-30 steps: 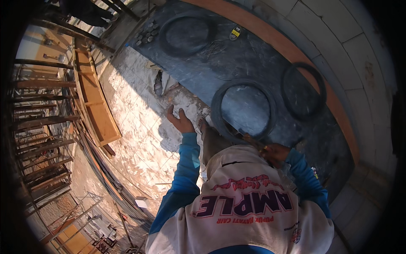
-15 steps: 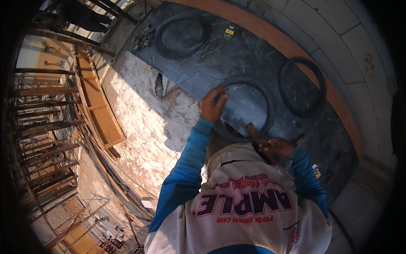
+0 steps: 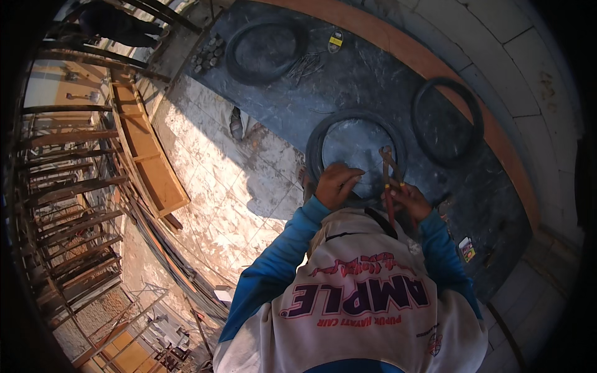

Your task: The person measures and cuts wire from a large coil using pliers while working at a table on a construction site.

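A coil of dark wire [image 3: 321, 133] lies in front of me on a dark sheet-like surface. Over the coil's near left side is my left hand [image 3: 337, 185], its fingers bent and pressed together. Whatever they pinch, if anything, is too small to make out. My right hand [image 3: 407, 200] is closed around the red handles of pincers [image 3: 388, 163] by the coil's near right side. The pincers' rusty head points away from me, over the inside of the coil, and their handles stand apart.
Two more dark coils lie on the surface, one far left [image 3: 235, 53] and one right [image 3: 478, 127]. Near the far left coil are short wire pieces [image 3: 305, 66], round grey lumps [image 3: 208, 55] and a yellow-black label [image 3: 336, 41]. A wooden frame [image 3: 149, 161] lies left; a person [image 3: 118, 28] stands beyond.
My left hand has come down and nearer, from the coil's far left edge to its near side. The pincers have swung upright, head pointing away, and moved slightly right.
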{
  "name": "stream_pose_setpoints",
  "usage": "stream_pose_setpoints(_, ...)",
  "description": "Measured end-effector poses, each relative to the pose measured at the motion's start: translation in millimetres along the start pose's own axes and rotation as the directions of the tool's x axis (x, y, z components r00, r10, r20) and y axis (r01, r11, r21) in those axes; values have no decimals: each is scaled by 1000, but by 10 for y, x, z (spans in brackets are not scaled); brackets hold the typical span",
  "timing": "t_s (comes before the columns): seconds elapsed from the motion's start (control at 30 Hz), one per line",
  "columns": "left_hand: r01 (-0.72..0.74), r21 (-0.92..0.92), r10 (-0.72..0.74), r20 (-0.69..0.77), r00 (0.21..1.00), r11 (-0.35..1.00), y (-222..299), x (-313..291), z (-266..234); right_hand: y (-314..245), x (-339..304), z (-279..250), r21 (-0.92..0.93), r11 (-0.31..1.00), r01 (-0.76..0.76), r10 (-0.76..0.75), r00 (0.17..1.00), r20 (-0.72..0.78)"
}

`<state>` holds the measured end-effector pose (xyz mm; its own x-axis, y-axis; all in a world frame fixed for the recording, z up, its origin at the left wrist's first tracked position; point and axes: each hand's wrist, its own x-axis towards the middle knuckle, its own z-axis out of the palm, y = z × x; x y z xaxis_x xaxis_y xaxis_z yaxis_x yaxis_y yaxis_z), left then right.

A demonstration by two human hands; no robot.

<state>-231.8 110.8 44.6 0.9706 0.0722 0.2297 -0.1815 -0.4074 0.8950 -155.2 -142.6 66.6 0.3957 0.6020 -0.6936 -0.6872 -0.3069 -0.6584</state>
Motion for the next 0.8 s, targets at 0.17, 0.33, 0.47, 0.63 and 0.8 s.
stream_pose_setpoints(0.17, 40, 14, -39, -59, 997, 999, -6, -12, 43, -20, 2, 10, 19, 1000, 4, -4, 1000, -12)
stream_pose_setpoints(0.33, -16, 72, 16, -3, 1000, 997, -26, -16, -49, -51, -21, 37, 20, 1000, 17, -16, 1000, -26)
stream_pose_setpoints(0.47, 6, 78, -9, 45, 999, 997, -107, -92, -102, -48, -29, 51, 24, 1000, -2, 2, 1000, -27)
stream_pose_setpoints(0.63, -25, 122, 17, 68, 998, 992, -110, -85, -125, -32, -19, 81, 30, 999, -15, 16, 999, -38)
stream_pose_setpoints(0.8, -70, 108, 57, 119, 991, 992, -180, -125, -135, -31, 61, 21, 7, 1000, 2, -1, 999, -44)
